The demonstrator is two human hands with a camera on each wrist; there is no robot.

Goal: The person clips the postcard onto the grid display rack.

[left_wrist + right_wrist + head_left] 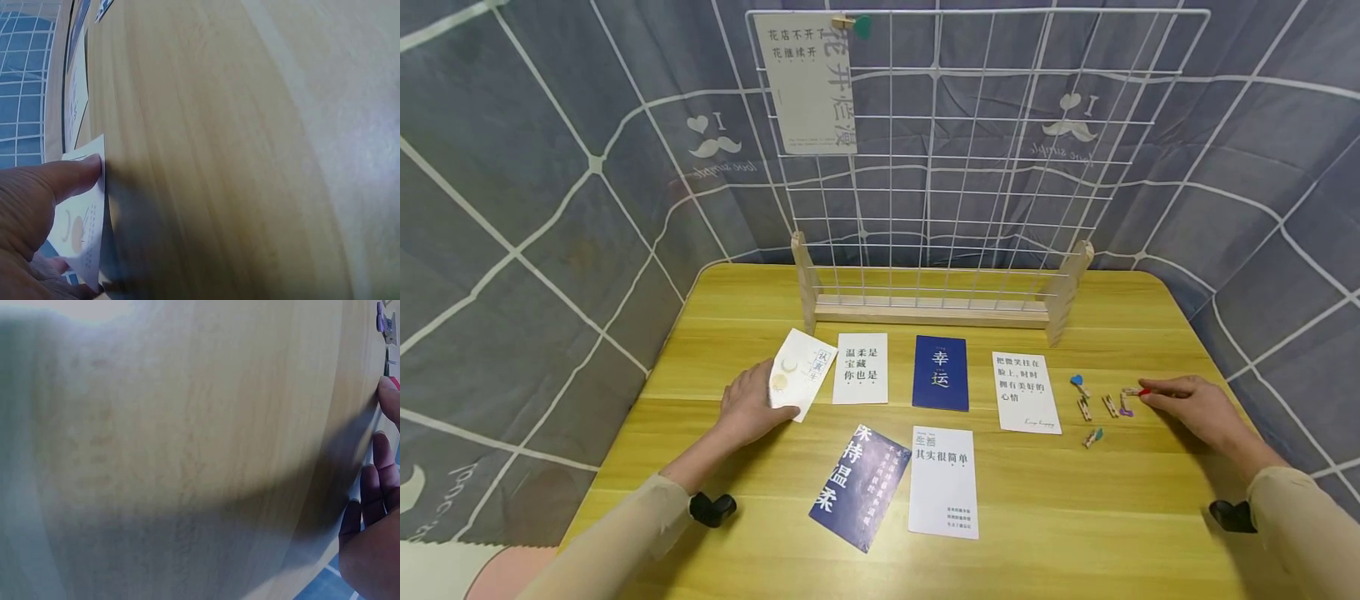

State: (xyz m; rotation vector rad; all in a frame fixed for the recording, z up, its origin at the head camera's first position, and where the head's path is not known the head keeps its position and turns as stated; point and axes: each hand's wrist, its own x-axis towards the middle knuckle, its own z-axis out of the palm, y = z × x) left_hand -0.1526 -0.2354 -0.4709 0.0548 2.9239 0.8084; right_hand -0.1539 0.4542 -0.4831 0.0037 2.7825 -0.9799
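Note:
My left hand (751, 407) holds a white card (805, 367) with a moon print at its left and lower edges. In the left wrist view the thumb lies across that card (78, 222), and other fingers show behind it. On the right, my right hand (1198, 408) pinches a small wooden clothespin (1133, 392) with a red ornament between thumb and forefinger. The right wrist view shows only a bit of red at the fingertips, with the other fingers loosely bent. Several more clothespins (1109, 406) with coloured ornaments lie just left of this hand.
A white wire grid (955, 167) stands in a wooden base (925, 311) at the back. One printed card (808, 100) hangs there from a clothespin (844, 22) with a green ornament. Several white and blue cards, among them a dark blue one (940, 396), lie across the table (1060, 525).

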